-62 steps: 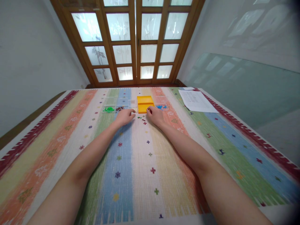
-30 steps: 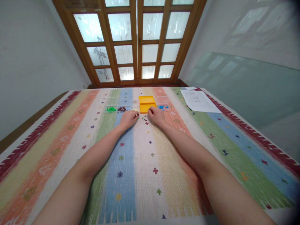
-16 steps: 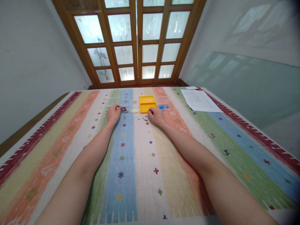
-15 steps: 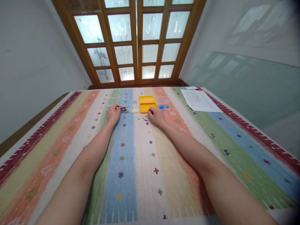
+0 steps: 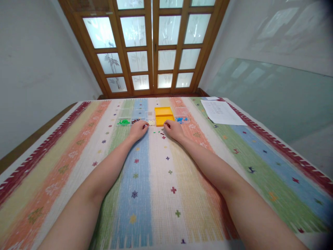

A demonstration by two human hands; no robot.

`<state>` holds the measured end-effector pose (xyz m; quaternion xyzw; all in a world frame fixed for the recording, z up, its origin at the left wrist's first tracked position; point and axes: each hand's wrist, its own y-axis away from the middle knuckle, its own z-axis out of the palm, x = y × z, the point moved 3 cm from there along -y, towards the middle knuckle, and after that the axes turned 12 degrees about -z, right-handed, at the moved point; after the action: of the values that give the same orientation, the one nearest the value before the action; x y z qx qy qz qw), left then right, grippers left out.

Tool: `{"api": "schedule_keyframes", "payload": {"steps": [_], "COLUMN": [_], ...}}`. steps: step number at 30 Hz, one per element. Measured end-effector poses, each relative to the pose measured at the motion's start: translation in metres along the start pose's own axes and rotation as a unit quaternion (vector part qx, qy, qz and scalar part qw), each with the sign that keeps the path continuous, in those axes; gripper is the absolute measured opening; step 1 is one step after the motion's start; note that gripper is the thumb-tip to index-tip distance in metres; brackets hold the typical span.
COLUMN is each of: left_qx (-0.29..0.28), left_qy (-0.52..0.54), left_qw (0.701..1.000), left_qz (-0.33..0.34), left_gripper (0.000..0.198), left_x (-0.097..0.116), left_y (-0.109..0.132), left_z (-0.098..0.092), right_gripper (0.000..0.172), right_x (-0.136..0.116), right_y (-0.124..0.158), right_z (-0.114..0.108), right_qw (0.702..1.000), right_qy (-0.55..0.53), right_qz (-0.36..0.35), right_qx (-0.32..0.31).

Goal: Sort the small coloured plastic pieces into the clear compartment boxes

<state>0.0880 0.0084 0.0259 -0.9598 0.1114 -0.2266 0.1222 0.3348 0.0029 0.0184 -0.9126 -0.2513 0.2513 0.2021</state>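
My left hand (image 5: 138, 130) is closed in a pinch, its fingertips beside a clear box of pale small pieces (image 5: 151, 123). What it pinches, if anything, is too small to make out. Dark brown small pieces (image 5: 134, 121) in another clear box are partly covered by this hand. My right hand (image 5: 173, 130) has its fingers pressed together at the front right of an open yellow box (image 5: 163, 111); what is between them is hidden. Between the hands, several tiny green and dark red pieces (image 5: 162, 134) lie loose on the cloth.
Green small pieces (image 5: 123, 122) fill a clear box on the left, and blue small pieces (image 5: 181, 119) another on the right. A printed paper sheet (image 5: 221, 111) lies at the back right. The striped tablecloth (image 5: 158, 194) covers the table; wooden glass doors (image 5: 153, 52) stand behind.
My left hand has moved right, from the dark brown pieces toward the pale ones, uncovering the box of green pieces. My right hand has stayed by the yellow box.
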Motion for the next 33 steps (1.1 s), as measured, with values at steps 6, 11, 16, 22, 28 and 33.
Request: {"api": "schedule_keyframes", "payload": {"steps": [6, 11, 16, 22, 28, 33], "left_qx": [-0.07, -0.068, -0.03, 0.104, 0.173, 0.13], "left_qy": [-0.007, -0.013, -0.028, -0.023, -0.04, -0.044], "left_qw": [0.992, 0.992, 0.997, 0.987, 0.956, 0.937], "left_qz": [0.105, 0.104, 0.059, -0.121, -0.234, -0.32], "left_gripper": [0.024, 0.018, 0.02, 0.022, 0.023, 0.019], "left_x": [0.032, 0.032, 0.022, -0.021, -0.078, -0.122], "left_y": [0.015, 0.018, 0.012, -0.002, -0.008, -0.006], "left_z": [0.01, 0.011, 0.003, -0.034, -0.076, -0.085], "right_gripper": [0.019, 0.019, 0.018, 0.019, 0.02, 0.019], "right_x": [0.002, 0.001, 0.0, -0.003, -0.004, -0.003], "right_y": [-0.001, 0.0, 0.0, 0.0, 0.0, 0.0], "right_z": [0.002, 0.002, 0.001, -0.001, 0.0, 0.002], "right_qw": [1.0, 1.0, 1.0, 0.999, 0.999, 0.999], "right_qy": [0.005, 0.003, -0.002, -0.016, -0.017, -0.015], "right_qz": [-0.005, -0.012, -0.015, -0.013, -0.014, -0.022], "right_qx": [0.001, 0.004, 0.0, -0.026, -0.032, -0.033]}}
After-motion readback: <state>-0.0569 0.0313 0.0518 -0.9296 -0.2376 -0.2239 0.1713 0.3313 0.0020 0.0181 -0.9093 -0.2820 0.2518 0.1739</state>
